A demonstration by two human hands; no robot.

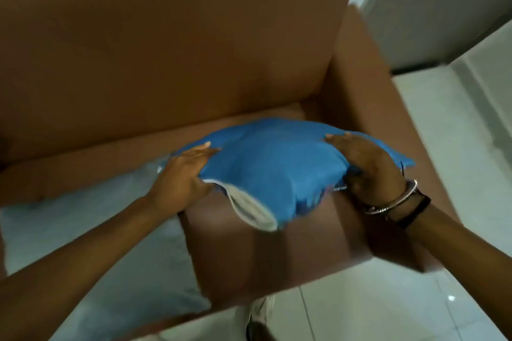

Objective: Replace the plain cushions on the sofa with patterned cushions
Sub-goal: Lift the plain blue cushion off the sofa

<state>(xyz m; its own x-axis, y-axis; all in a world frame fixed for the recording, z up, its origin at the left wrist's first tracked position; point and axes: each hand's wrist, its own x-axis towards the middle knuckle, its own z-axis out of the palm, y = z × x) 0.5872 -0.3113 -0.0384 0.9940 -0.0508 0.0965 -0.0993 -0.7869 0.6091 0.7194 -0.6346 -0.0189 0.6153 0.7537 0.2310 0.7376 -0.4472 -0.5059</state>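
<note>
I hold a blue cushion (273,166) with a white underside flat above the right end of the brown sofa (171,44) seat. My left hand (184,174) grips its left edge. On the opposite edge sits my right hand (368,166), which wears bracelets and a dark band on the wrist. A plain pale grey-blue cushion (91,235) lies flat on the sofa seat at the left, partly under my left forearm. The frame is blurred, so any pattern on the blue cushion cannot be made out.
The sofa's right armrest (388,108) runs beside the blue cushion. White tiled floor (448,163) lies to the right and in front of the sofa. A pale wall or cabinet (443,3) stands at the top right.
</note>
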